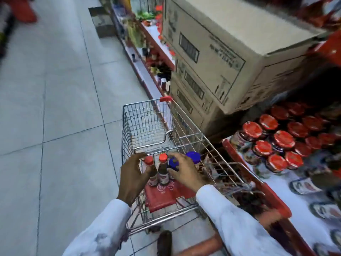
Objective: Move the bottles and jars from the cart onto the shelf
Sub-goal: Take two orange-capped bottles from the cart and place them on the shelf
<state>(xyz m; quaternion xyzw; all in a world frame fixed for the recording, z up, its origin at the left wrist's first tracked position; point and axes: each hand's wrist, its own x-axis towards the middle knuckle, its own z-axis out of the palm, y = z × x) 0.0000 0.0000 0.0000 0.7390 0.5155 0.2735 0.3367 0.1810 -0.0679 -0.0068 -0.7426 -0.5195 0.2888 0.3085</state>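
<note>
A wire shopping cart [144, 117] stands in the aisle beside the shelf. On its red child seat stand two dark bottles with red caps [163, 169] and two jars with blue lids [193, 156]. My left hand [132, 179] curls around the left red-capped bottle [150, 172], fingers touching it. My right hand [181, 170] closes over the nearer blue-lidded jar [173, 163]. The shelf [273, 196] at the right has a red edge and holds several red-lidded jars [276, 143].
Stacked cardboard boxes [212, 52] sit on the shelf just beyond the cart. More goods line the lower shelves further down the aisle. Tiled floor [55, 108] spreads out to the left. My shoe [164, 241] shows under the cart handle.
</note>
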